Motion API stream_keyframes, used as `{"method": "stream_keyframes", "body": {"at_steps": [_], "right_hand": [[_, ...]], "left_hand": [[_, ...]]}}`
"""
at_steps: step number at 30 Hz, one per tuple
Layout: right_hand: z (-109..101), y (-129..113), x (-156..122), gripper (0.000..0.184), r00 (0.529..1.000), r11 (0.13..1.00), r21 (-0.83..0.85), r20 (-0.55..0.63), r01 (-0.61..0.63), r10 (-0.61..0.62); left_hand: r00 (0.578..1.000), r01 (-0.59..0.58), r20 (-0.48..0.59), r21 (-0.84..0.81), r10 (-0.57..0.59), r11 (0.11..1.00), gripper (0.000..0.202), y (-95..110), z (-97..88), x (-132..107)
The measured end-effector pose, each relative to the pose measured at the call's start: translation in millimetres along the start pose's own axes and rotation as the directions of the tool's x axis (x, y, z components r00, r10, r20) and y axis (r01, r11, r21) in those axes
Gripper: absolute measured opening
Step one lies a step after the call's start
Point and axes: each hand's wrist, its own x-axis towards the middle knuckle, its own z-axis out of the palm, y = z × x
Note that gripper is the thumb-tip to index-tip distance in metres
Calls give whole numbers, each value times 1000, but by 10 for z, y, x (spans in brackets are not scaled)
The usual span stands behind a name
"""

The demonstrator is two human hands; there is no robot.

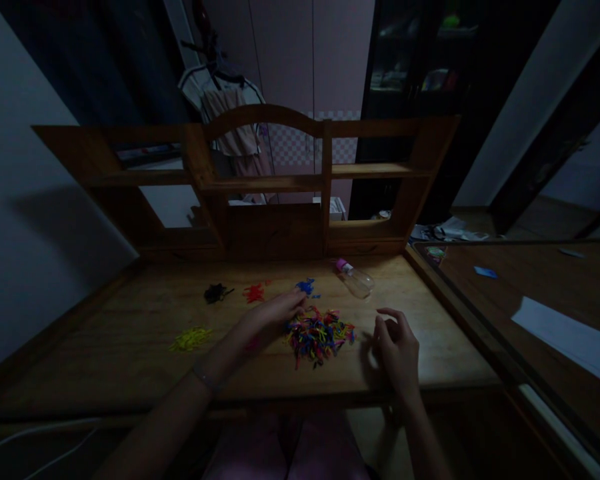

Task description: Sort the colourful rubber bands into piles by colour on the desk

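Note:
A mixed heap of small, thin, rubber-band-like pieces point(323, 337) in several colours lies on the wooden desk point(150, 373). My left hand point(287, 307) reaches over the heap's far left edge, its fingers together beside a small blue pile point(306, 287); whatever they hold is hidden. To the right of the heap, my right hand point(397, 340) hovers with loosely bent fingers, a gap showing between thumb and forefinger. Sorted by colour, a red pile point(254, 293), a black pile point(216, 293) and a yellow pile point(191, 339) lie leftward. Pink pieces point(253, 343) show partly behind my left forearm.
A clear bottle with a purple cap point(356, 279) lies behind the heap. The wooden shelf unit point(275, 183) rises along the desk's back. On the right, a lower brown surface point(480, 300) carries a white sheet point(570, 337) and a blue card point(485, 272).

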Motion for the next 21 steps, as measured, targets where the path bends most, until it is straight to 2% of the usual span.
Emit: {"method": "stream_keyframes", "body": {"at_steps": [3,6,9,12,16,18,21], "right_hand": [[-6,12,4,33,999,999,27,6,-33,33],[-17,14,8,36,995,991,86,23,-100,98],[-31,13,9,36,985,974,146,34,-171,168],[-44,30,14,35,982,966,174,33,-191,188],[-47,66,25,34,981,968,155,19,-195,194],[-45,74,29,33,976,964,153,25,-217,215],[-42,65,28,34,966,956,141,25,-257,256]], "left_hand": [[999,6,-43,24,-5,1000,8,76,-57,-93],[994,28,-105,51,-23,998,10,53,-214,-229],[981,98,-175,59,-87,993,14,-129,-463,-418],[951,223,-233,58,-204,973,17,-426,-712,-591],[939,282,-237,123,-248,951,17,-775,-904,-660],[941,279,-247,172,-233,945,18,-836,-945,-642],[921,243,-362,251,-142,937,21,-729,-953,-636]]}}
